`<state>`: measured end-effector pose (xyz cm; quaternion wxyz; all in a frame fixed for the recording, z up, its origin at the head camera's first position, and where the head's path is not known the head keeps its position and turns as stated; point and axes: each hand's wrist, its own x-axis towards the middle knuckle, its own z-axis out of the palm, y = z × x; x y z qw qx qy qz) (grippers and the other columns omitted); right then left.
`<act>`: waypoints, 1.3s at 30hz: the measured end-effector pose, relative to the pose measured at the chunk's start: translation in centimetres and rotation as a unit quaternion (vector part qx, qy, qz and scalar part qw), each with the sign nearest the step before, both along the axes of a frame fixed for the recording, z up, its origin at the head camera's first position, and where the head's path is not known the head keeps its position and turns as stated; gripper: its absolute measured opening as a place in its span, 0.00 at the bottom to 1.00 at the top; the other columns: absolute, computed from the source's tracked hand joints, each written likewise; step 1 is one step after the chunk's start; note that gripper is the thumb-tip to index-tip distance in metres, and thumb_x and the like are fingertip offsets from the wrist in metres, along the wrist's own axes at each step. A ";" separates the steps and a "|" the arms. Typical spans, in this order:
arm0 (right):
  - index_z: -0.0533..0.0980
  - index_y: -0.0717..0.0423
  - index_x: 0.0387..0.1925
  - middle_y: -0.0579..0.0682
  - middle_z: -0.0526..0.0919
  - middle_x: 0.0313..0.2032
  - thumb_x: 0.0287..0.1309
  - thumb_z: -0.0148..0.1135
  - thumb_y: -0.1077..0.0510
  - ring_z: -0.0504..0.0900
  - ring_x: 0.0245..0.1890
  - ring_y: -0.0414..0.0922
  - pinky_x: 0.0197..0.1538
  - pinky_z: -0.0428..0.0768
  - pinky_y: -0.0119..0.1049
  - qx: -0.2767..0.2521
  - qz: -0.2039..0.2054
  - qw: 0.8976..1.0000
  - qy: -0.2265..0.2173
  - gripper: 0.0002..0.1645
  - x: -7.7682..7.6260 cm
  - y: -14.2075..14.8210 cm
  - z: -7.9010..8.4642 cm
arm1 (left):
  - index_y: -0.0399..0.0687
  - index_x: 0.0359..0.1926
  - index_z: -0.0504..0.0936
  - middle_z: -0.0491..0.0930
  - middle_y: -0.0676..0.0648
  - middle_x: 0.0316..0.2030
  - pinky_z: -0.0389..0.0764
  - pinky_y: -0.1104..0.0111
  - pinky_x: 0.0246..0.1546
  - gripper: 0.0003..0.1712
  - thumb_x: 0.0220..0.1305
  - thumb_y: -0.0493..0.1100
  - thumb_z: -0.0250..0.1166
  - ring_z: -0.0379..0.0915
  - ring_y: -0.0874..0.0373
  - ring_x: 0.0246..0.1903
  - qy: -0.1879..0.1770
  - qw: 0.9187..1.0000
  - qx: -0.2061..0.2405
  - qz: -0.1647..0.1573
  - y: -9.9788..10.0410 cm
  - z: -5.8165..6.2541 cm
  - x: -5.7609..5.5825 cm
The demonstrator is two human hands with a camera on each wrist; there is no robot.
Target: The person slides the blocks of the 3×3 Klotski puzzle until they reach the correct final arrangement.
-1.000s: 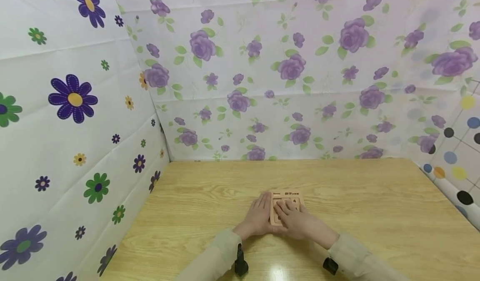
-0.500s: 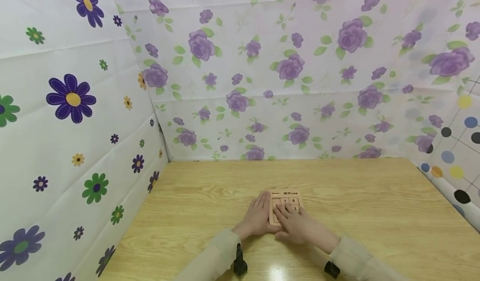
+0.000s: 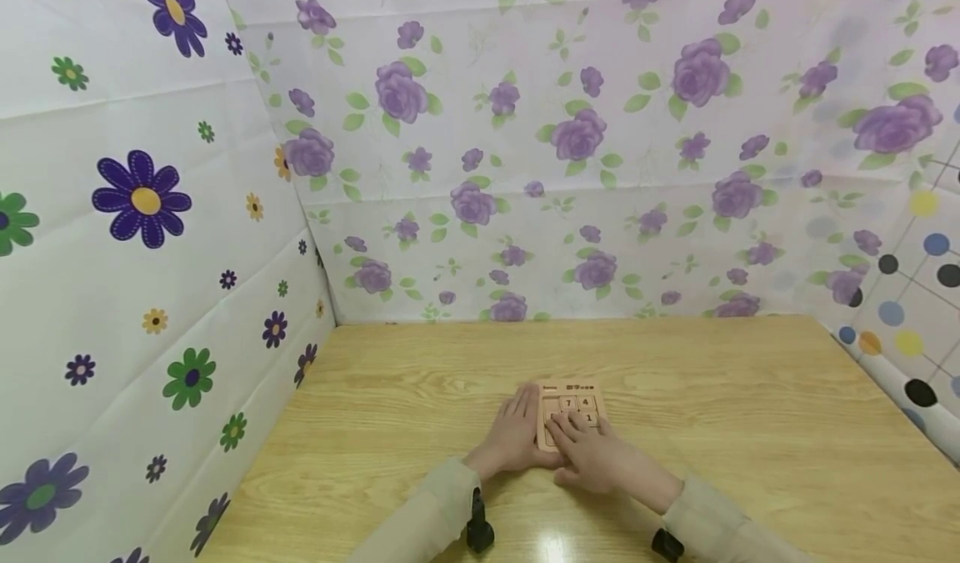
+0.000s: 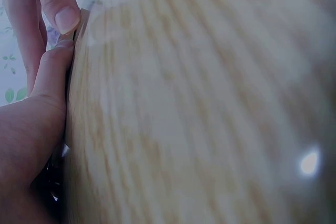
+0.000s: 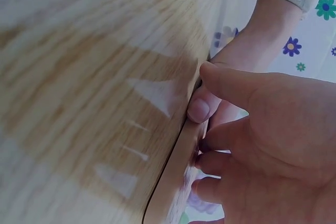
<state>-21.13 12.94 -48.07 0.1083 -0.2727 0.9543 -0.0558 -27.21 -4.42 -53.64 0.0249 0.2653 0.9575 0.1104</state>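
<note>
A wooden number-slide puzzle lies flat on the table, with tiles 7, 4 and 1 showing in the head view. My left hand lies along its left edge, fingers straight, with the thumb by its near edge. My right hand rests over the lower part of the board, fingertips on the tiles, hiding several of them. In the right wrist view, the puzzle's side runs past the left thumb, and the right fingers bend over its face. The left wrist view shows the right thumb just above the left one.
The wood-grain table spreads out on both sides of the puzzle. A purple-rose cloth hangs behind it, a daisy-print cloth at the left and a dotted cloth at the right. Black devices are strapped at both wrists.
The right hand has shifted slightly toward the person, its thumb drawing away from the left thumb. Tiles 7 and 1 show clearly now. The left hand stays along the puzzle's edge.
</note>
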 end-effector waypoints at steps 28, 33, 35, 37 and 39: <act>0.57 0.58 0.73 0.57 0.57 0.73 0.63 0.54 0.37 0.53 0.74 0.60 0.69 0.52 0.69 -0.018 0.007 1.000 -0.011 0.46 -0.2 0.5 0.5 | 0.34 0.75 0.41 0.44 0.36 0.76 0.52 0.53 0.74 0.73 0.47 0.77 0.64 0.42 0.44 0.75 0.005 1.000 -0.005 0.005 0.0 0.3 0.0; 0.57 0.59 0.72 0.58 0.58 0.73 0.64 0.53 0.36 0.54 0.73 0.61 0.69 0.54 0.69 -0.017 -0.004 1.000 -0.005 0.46 -1.0 1.0 0.6 | 0.33 0.75 0.41 0.44 0.36 0.76 0.52 0.53 0.74 0.73 0.46 0.77 0.64 0.41 0.44 0.75 0.006 1.000 -0.010 0.004 0.0 0.1 0.0; 0.57 0.58 0.72 0.58 0.58 0.73 0.64 0.52 0.36 0.54 0.73 0.61 0.69 0.53 0.68 -0.017 -0.013 1.000 -0.008 0.46 -1.3 1.2 0.6 | 0.33 0.75 0.40 0.43 0.36 0.76 0.51 0.54 0.75 0.74 0.46 0.77 0.64 0.41 0.44 0.76 0.004 1.000 -0.007 0.003 0.0 0.0 0.0; 0.57 0.58 0.73 0.58 0.58 0.73 0.64 0.51 0.34 0.54 0.73 0.61 0.70 0.52 0.68 -0.020 -0.025 0.999 -0.014 0.46 -1.6 1.4 0.5 | 0.32 0.75 0.40 0.43 0.35 0.76 0.51 0.53 0.75 0.74 0.46 0.78 0.63 0.40 0.44 0.76 0.003 1.000 -0.001 0.001 0.0 0.0 0.0; 0.56 0.58 0.73 0.59 0.57 0.73 0.63 0.51 0.32 0.53 0.74 0.61 0.70 0.51 0.68 -0.023 -0.033 0.999 -0.021 0.48 -1.7 1.6 0.3 | 0.32 0.75 0.40 0.43 0.35 0.76 0.51 0.53 0.75 0.74 0.47 0.79 0.62 0.40 0.44 0.76 0.004 1.000 0.003 0.001 0.1 -0.1 0.0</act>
